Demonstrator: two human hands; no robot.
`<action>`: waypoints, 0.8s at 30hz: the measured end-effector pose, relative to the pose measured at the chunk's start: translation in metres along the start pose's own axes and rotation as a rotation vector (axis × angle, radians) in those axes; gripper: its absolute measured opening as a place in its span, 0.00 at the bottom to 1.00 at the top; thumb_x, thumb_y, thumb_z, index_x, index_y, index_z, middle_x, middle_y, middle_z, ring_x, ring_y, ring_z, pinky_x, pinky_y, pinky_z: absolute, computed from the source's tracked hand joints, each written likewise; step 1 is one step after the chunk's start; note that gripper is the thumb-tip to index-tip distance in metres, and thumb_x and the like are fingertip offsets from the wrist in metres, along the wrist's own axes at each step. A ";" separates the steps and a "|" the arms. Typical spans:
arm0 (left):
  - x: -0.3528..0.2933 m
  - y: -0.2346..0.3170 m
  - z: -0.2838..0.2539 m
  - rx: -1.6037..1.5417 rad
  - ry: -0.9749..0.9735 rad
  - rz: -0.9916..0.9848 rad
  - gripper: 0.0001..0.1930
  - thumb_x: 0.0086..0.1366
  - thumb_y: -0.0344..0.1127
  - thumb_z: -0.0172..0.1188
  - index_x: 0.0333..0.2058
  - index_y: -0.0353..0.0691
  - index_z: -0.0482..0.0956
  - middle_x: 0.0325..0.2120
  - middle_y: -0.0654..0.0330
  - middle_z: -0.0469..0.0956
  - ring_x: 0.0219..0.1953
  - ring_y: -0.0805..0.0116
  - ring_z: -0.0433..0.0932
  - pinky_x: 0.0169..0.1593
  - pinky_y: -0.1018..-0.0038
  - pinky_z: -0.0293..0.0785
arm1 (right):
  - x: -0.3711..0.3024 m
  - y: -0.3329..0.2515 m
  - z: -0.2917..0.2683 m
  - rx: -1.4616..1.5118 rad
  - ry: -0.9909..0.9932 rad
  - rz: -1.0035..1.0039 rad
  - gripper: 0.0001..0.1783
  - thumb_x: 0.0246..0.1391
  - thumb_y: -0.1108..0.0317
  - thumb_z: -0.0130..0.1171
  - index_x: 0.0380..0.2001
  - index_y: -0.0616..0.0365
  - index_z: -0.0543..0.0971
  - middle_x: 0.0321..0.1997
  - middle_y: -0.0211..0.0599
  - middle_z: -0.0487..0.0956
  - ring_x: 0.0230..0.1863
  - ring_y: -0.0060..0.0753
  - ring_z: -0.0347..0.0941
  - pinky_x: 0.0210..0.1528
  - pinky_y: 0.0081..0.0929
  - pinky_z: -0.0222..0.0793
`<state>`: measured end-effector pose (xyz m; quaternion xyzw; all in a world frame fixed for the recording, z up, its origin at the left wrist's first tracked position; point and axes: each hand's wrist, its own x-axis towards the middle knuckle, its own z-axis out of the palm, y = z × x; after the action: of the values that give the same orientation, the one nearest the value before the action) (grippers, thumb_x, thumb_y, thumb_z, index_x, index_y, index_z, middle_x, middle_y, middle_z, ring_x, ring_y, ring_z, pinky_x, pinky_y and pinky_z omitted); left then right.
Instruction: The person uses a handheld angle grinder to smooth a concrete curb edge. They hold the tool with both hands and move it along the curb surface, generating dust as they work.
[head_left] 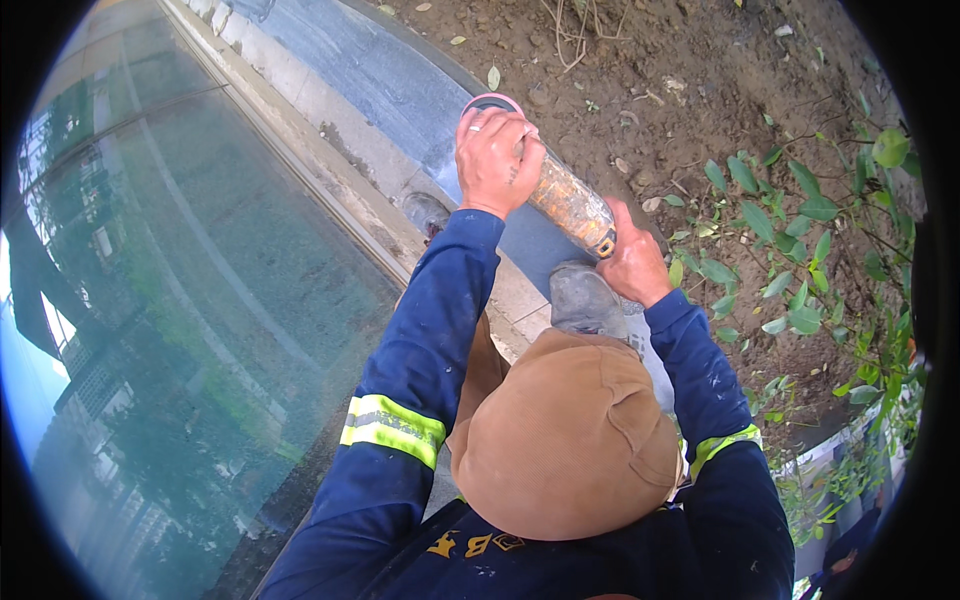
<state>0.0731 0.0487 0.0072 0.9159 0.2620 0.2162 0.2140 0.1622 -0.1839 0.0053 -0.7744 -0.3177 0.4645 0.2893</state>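
Both my hands grip a worn angle grinder point(568, 198), its scuffed body spotted with orange and grey. My left hand point(494, 160) is closed over the head end, with a ring on one finger. Just beyond those fingers shows the pinkish rim of a disc point(498, 101), low over the blue-grey stone slab point(350, 75); whether it touches the stone I cannot tell. Around the rear end of the tool, my right hand point(635, 260) is wrapped. Part of the body is hidden beneath my left hand.
A large glass pane point(190, 270) reflects buildings on the left, along a pale ledge point(290, 150). Bare soil point(680, 70) and a leafy shrub point(800, 230) lie to the right. My dusty boots point(585, 300) stand near the slab, below my bent brown-trousered knee point(560, 440).
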 end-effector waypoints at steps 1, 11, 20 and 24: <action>0.001 0.000 0.002 -0.007 -0.004 0.003 0.03 0.55 0.31 0.63 0.29 0.44 0.84 0.34 0.61 0.85 0.43 0.56 0.82 0.59 0.58 0.69 | 0.000 -0.001 -0.002 0.002 -0.003 0.003 0.43 0.44 0.77 0.60 0.66 0.46 0.62 0.38 0.67 0.82 0.44 0.74 0.78 0.49 0.59 0.73; -0.029 -0.003 -0.011 0.045 -0.001 -0.041 0.02 0.55 0.32 0.63 0.27 0.44 0.83 0.33 0.62 0.85 0.43 0.58 0.82 0.62 0.54 0.67 | -0.011 -0.009 0.008 -0.020 -0.098 0.034 0.43 0.44 0.76 0.60 0.66 0.45 0.62 0.37 0.66 0.82 0.43 0.73 0.78 0.48 0.60 0.74; -0.001 -0.003 0.002 -0.021 0.001 0.003 0.02 0.55 0.33 0.62 0.27 0.44 0.83 0.33 0.63 0.85 0.44 0.59 0.82 0.62 0.55 0.66 | -0.001 -0.006 -0.001 -0.027 0.012 0.021 0.42 0.44 0.77 0.59 0.66 0.47 0.63 0.36 0.66 0.82 0.42 0.73 0.78 0.48 0.61 0.73; -0.010 -0.007 -0.007 0.023 0.000 -0.015 0.02 0.56 0.32 0.63 0.28 0.44 0.83 0.34 0.62 0.85 0.43 0.57 0.82 0.61 0.55 0.67 | -0.002 -0.013 0.002 -0.027 -0.047 0.042 0.42 0.44 0.77 0.59 0.66 0.47 0.63 0.36 0.66 0.82 0.42 0.73 0.78 0.47 0.61 0.73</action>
<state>0.0592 0.0502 0.0061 0.9162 0.2714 0.2118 0.2050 0.1571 -0.1770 0.0150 -0.7737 -0.3142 0.4841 0.2613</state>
